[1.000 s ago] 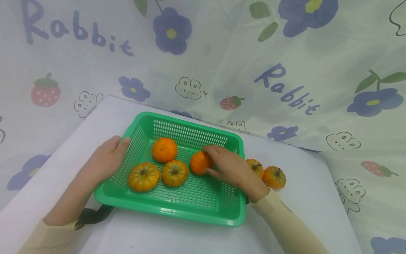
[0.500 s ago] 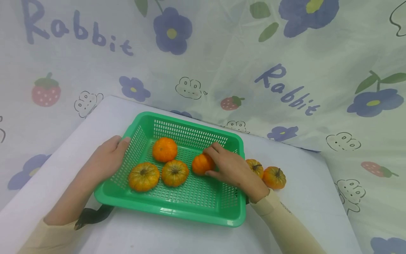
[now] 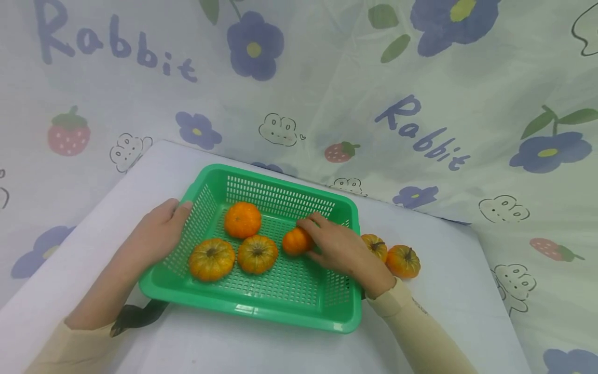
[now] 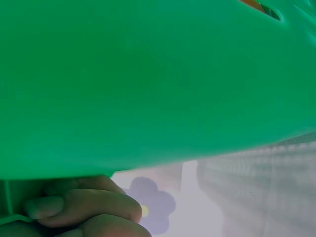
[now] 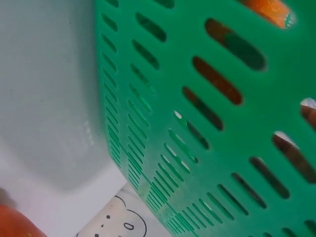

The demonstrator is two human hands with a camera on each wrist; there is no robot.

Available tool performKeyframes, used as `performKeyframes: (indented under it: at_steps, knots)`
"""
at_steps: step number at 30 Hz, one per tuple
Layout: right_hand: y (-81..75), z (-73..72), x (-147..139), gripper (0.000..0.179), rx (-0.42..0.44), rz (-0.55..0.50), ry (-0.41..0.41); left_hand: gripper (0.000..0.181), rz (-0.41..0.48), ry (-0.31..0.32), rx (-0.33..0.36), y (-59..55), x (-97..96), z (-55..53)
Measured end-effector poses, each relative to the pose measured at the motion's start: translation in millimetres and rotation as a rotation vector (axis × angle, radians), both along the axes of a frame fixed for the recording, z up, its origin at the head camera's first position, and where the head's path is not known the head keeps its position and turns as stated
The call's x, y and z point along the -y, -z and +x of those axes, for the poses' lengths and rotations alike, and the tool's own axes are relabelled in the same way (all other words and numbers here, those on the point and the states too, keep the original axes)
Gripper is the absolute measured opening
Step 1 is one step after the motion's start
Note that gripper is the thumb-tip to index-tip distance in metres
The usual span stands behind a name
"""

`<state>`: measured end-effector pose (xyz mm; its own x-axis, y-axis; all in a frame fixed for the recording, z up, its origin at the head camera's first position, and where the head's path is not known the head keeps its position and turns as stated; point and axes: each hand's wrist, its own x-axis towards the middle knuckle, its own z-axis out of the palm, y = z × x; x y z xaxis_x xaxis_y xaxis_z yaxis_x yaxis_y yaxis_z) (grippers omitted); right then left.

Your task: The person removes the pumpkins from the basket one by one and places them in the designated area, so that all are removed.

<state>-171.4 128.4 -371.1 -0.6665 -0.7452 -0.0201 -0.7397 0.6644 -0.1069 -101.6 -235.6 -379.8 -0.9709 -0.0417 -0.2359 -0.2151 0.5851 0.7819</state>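
A green plastic basket [image 3: 252, 309] with slotted walls stands on the white table, slightly askew. My left hand [image 3: 156, 234] grips its left rim; in the left wrist view the fingers [image 4: 94, 205] curl under the rim. Inside the basket, my right hand [image 3: 338, 244] holds a small orange pumpkin [image 3: 295, 241] at its right side, thumb below and fingers above. To the left of it lie another orange pumpkin [image 3: 243, 220] and two yellow-green striped pumpkins, one in the middle [image 3: 257, 254] and one nearer the left wall. The right wrist view shows mostly the basket's slotted wall [image 5: 197, 128].
Outside the basket on the right, two more striped pumpkins, one [image 3: 404, 261] beside the other [image 3: 375, 246], sit partly behind the right arm. A black strap [image 3: 137, 317] is by the left wrist. Behind the table [image 3: 448, 291] hangs a printed curtain [image 3: 308, 83].
The pumpkin in my right hand has turned a little and shifted slightly, with the fingers moving along with it. My left hand and the basket have stayed in place.
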Motion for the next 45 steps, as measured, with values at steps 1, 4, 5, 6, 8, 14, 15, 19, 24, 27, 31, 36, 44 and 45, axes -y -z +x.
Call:
performKeyframes:
  at_steps: [1,4,5,6,8,14,15,19,24,27,31,36,44,45]
  knots:
    - [0.2,-0.1,0.2,0.058,-0.008,-0.003,-0.002,0.062,0.003,-0.001,0.000,-0.1,0.0,0.0]
    - [1.2,-0.6,0.2,0.055,-0.013,-0.021,-0.005,0.061,0.006,0.000,-0.003,0.0,-0.1,-0.2]
    - [1.8,-0.8,0.0,0.056,-0.013,-0.025,-0.006,0.061,0.009,-0.001,-0.002,0.1,-0.1,-0.3]
    - [2.3,-1.0,-0.2,0.057,-0.014,-0.029,-0.008,0.061,0.012,-0.002,-0.001,0.2,-0.2,-0.5]
    - [3.6,-1.3,-1.0,0.058,-0.022,-0.039,-0.015,0.061,0.017,-0.003,0.000,0.6,-0.3,-0.8]
    - [5.0,-0.8,-2.8,0.058,-0.064,-0.045,-0.032,0.062,0.021,-0.004,0.006,1.4,-0.7,-1.4]
    - [4.7,-0.6,-2.8,0.058,-0.063,-0.040,-0.033,0.062,0.022,-0.005,0.007,1.4,-0.7,-1.4]
    - [3.3,0.0,-2.8,0.056,-0.055,-0.027,-0.038,0.062,0.025,-0.008,0.011,1.0,-0.5,-0.9]
    - [3.2,-0.5,-3.2,0.052,-0.094,-0.038,-0.052,0.062,0.017,-0.008,0.002,-0.6,-0.7,-0.6]
    - [3.4,-0.7,-3.0,0.051,-0.118,-0.056,-0.057,0.061,0.012,-0.007,-0.003,-1.6,-0.9,-0.4]
    - [4.2,-0.6,-2.9,0.051,-0.117,-0.064,-0.042,0.062,0.022,-0.009,0.005,-1.9,-1.1,-0.2]
    - [5.2,-1.0,-1.9,0.047,-0.080,-0.059,-0.003,0.063,0.024,-0.012,0.007,-1.3,-0.8,0.0]
    - [3.1,0.4,-1.4,0.035,-0.034,0.006,0.015,0.062,0.004,-0.008,0.000,-1.6,-0.6,0.4]
    - [2.7,0.7,-1.4,0.035,-0.023,0.014,0.020,0.062,0.006,-0.008,-0.001,-1.5,-0.6,0.3]
